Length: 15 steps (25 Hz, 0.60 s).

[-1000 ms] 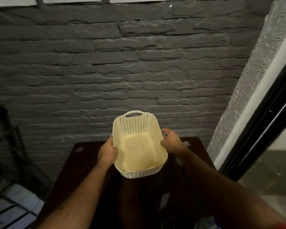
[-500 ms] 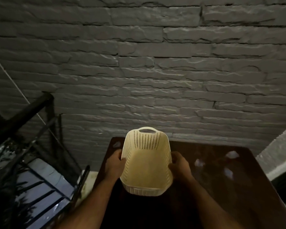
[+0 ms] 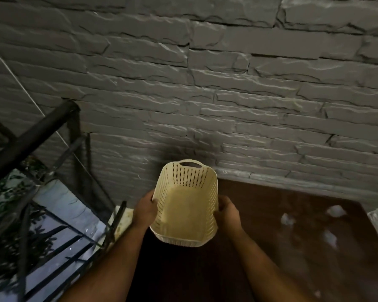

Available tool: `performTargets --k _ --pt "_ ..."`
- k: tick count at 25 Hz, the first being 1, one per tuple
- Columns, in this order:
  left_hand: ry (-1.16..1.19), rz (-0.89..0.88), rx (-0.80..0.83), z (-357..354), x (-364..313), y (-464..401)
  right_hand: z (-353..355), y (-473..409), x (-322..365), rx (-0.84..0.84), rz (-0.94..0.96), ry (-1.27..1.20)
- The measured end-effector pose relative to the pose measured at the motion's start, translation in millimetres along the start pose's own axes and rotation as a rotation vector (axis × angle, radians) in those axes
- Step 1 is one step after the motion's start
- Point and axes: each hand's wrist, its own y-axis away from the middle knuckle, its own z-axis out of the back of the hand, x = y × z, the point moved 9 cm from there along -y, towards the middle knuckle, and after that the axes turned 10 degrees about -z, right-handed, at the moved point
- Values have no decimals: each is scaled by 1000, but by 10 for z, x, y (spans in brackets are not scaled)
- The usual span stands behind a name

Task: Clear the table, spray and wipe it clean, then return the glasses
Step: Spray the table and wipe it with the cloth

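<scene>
Cream plastic basket [image 3: 184, 205], perforated side walls, cut-out handle in the far end wall, solid floor, nothing visible inside. Held in the air between both hands over the near-left part of a dark brown table [image 3: 260, 214], tilted so its open top faces the camera and its far end sits higher than the near end. Left hand [image 3: 145, 209] grips the left long rim, thumb hooked over the edge, fingers wrapped on the outer wall and out of sight. Right hand [image 3: 227, 211] grips the right long rim the same way, fingers curled round the edge, knuckles toward the camera. Both forearms bare, reaching forward from the bottom of the view and converging on the basket, wrists roughly straight. On the table to the right, well apart from the basket, several pale crumpled scraps [image 3: 287, 219]; blur keeps me from telling what they are. Table's far edge meets a grey rough-cut stone wall [image 3: 205, 94] that fills the upper view. To the left, a dark metal railing [image 3: 31, 136] slants down, with thin bars below it and pale flooring and leaf shadows seen through them. Light is dim; the near table surface is almost black.
</scene>
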Motion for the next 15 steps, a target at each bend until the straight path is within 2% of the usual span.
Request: performTargets --k 15 --pt "42 -19 12 28 197 -405 -251 -316 175 -29 -3 6"
